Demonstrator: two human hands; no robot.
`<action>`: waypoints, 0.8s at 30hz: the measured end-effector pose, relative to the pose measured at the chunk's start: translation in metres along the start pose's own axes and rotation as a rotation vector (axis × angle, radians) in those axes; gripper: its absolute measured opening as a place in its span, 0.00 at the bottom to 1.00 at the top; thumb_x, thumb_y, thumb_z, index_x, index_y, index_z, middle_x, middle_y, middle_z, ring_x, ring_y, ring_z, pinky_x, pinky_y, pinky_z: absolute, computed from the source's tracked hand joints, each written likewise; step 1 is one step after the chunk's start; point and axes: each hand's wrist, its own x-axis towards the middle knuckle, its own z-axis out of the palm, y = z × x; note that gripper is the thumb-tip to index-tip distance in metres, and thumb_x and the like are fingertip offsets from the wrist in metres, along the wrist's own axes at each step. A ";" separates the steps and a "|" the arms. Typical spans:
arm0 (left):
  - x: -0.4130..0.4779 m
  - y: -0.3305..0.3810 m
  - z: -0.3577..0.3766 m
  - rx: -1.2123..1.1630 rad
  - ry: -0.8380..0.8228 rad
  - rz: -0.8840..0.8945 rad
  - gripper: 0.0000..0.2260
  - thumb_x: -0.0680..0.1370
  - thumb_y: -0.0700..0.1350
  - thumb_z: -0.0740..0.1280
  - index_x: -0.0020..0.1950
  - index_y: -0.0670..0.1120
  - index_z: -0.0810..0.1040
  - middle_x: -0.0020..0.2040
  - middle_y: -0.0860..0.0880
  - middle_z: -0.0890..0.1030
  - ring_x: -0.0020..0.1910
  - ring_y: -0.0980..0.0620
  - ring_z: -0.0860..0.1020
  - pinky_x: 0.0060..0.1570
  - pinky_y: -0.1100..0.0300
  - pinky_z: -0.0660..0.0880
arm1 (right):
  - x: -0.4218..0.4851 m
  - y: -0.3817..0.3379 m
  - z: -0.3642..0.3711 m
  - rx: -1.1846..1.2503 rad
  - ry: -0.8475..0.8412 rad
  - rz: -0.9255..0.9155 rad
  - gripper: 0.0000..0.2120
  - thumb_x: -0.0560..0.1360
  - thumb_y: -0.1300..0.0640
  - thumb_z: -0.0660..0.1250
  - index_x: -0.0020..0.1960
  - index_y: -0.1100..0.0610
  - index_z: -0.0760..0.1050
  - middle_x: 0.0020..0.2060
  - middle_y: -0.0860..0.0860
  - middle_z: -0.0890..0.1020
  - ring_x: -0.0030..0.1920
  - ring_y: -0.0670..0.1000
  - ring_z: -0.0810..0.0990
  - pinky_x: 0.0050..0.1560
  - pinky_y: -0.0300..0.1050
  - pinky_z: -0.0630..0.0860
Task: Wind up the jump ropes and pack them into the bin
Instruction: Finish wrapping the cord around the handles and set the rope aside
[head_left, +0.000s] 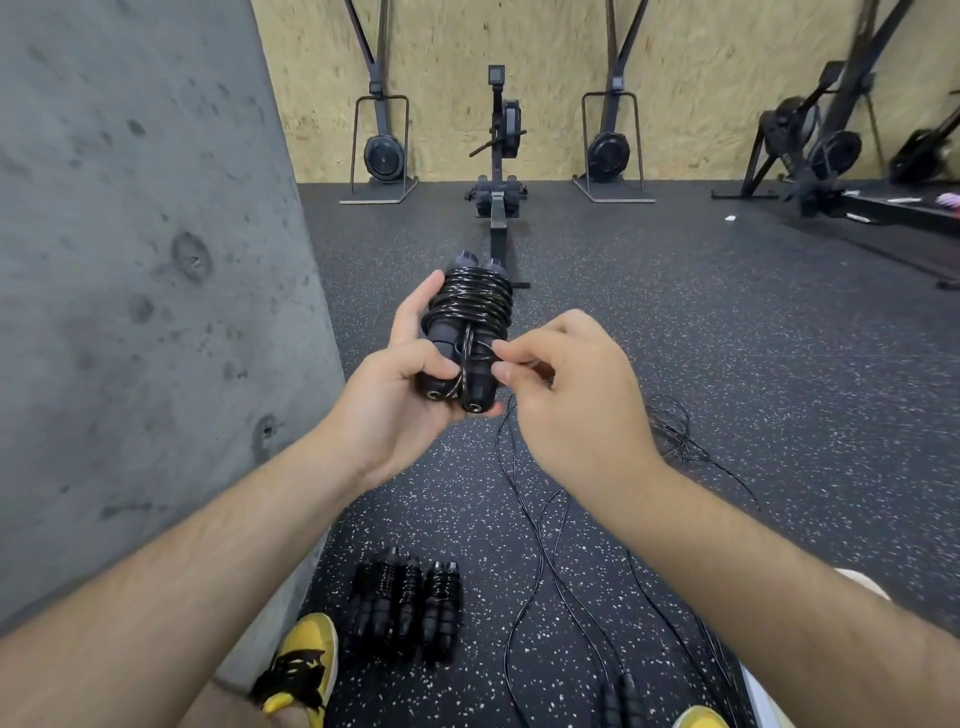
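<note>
A black jump rope (470, 317) is held at chest height, its cord coiled tightly around its two handles set side by side. My left hand (400, 384) grips the handles from below and the left, thumb across their lower part. My right hand (566, 384) pinches the loose end of the cord at the right side of the bundle. Three wound jump ropes (405, 608) lie side by side on the floor near my left foot. Loose black cords (540, 545) trail over the floor below my hands. No bin is in view.
A grey concrete wall (145, 286) stands close on the left. A rowing machine (498, 171) stretches ahead on the speckled rubber floor (727, 338), with more exercise machines along the plywood wall. More handles (621, 704) lie at the bottom edge. My yellow shoes (306, 660) show below.
</note>
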 end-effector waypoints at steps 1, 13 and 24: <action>0.000 0.000 0.000 -0.001 0.006 0.002 0.40 0.66 0.32 0.58 0.76 0.60 0.66 0.60 0.44 0.84 0.51 0.41 0.82 0.50 0.39 0.77 | 0.000 -0.002 0.000 0.043 -0.002 0.038 0.07 0.75 0.63 0.71 0.50 0.55 0.85 0.43 0.49 0.76 0.43 0.45 0.76 0.41 0.23 0.68; -0.003 0.008 -0.003 0.039 -0.014 0.030 0.43 0.67 0.30 0.59 0.77 0.62 0.64 0.66 0.41 0.79 0.46 0.43 0.81 0.41 0.48 0.78 | 0.007 -0.005 0.003 0.211 -0.101 -0.028 0.10 0.73 0.71 0.70 0.49 0.60 0.85 0.47 0.51 0.80 0.45 0.39 0.77 0.42 0.25 0.71; -0.003 0.001 0.006 0.139 -0.047 0.057 0.43 0.67 0.31 0.57 0.78 0.62 0.62 0.61 0.48 0.83 0.51 0.48 0.82 0.42 0.54 0.81 | 0.006 -0.016 0.005 0.456 0.026 0.243 0.09 0.70 0.62 0.75 0.42 0.48 0.85 0.38 0.46 0.85 0.40 0.48 0.84 0.45 0.53 0.82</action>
